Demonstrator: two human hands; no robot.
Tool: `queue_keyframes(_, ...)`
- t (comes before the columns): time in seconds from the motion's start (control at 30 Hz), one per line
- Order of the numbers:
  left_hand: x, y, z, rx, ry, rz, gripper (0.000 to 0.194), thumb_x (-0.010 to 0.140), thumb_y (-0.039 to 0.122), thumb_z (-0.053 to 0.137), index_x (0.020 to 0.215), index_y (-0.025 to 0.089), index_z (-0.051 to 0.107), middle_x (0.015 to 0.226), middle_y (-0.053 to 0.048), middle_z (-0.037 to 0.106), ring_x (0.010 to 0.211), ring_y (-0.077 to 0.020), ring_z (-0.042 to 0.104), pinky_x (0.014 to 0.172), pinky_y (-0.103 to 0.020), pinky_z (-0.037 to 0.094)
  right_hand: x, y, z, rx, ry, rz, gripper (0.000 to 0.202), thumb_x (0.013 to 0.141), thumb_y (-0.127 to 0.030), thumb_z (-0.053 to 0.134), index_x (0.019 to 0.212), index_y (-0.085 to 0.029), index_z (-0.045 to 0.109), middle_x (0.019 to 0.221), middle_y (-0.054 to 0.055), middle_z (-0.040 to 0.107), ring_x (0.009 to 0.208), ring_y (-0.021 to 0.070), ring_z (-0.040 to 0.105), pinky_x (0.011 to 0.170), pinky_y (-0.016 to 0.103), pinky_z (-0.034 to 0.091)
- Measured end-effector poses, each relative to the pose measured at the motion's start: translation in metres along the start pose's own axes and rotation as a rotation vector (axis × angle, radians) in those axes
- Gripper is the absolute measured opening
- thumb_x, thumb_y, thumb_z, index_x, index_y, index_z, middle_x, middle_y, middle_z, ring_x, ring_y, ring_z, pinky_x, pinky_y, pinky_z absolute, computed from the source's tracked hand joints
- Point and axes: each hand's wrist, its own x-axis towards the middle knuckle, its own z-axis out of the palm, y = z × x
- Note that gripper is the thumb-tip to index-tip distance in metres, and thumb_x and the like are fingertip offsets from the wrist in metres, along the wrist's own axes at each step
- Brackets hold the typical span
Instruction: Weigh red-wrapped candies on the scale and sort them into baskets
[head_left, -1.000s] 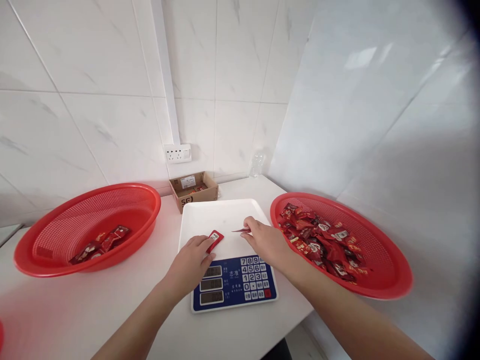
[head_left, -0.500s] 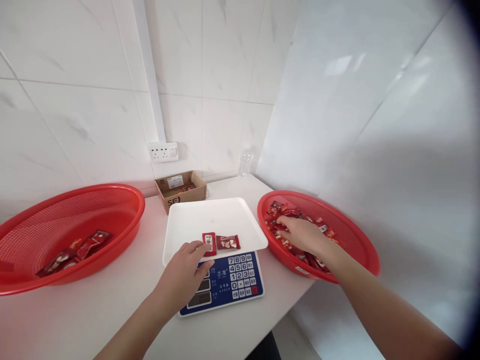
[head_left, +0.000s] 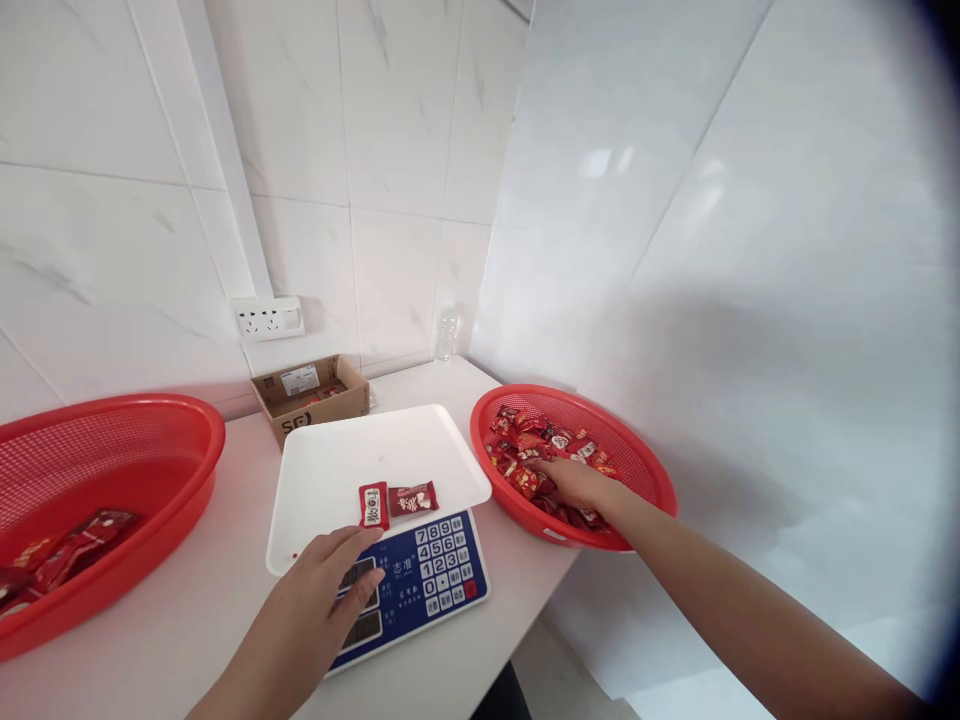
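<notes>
My left hand (head_left: 311, 595) hovers over the display side of the weighing scale (head_left: 409, 585), holding nothing, its thumb apart from the fingers. Just past its fingertips, two small red candy packets, one upright (head_left: 373, 505) and one sideways (head_left: 412, 499), lie on the scale's white tray (head_left: 337, 450). Over on the right, my right hand (head_left: 574, 483) reaches into a red mesh basket (head_left: 645, 480) among many red-wrapped candies (head_left: 525, 478). Its fingertips are partly hidden there, so what they grip, if anything, does not show.
At the left stands a second red basket (head_left: 172, 480) with several red packets (head_left: 82, 545) inside. A cardboard box (head_left: 322, 400) sits behind the scale, and a clear plastic bottle (head_left: 445, 335) stands in the back corner. White walls with a socket (head_left: 268, 318) close off the table (head_left: 240, 470).
The view has turned right, so things sit further left. My left hand has drawn back from the upright packet on the tray. My right hand has dipped lower into the candies.
</notes>
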Motion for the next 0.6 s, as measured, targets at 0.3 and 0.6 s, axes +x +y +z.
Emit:
queue_keyframes(0.3,-0.003,0.003,-0.004,-0.025,0.059,-0.054,0.038,0.087,0.046,0.038,0.116,0.035,0.059,0.122,0.000,0.063,0.109,-0.0235,0.059,0.083,-0.036,0.053,0.000,0.008,-0.034,0.316,0.171,0.027,0.040,0.084,-0.016,0.038,0.117,-0.024,0.059,0.116,0.007,0.065,0.101,0.0235,0.061,0.087,0.036,0.045)
queue_keyframes(0.6,-0.005,0.020,-0.008,-0.190,0.025,-0.092,0.035,0.085,0.045,0.044,0.112,0.031,0.063,0.113,-0.002,0.066,0.096,-0.0230,0.062,0.081,-0.035,0.052,-0.015,-0.020,-0.047,0.692,0.291,0.018,0.038,0.088,-0.042,0.041,0.121,-0.029,0.053,0.128,0.003,0.058,0.106,0.0207,0.059,0.073,0.031,0.053)
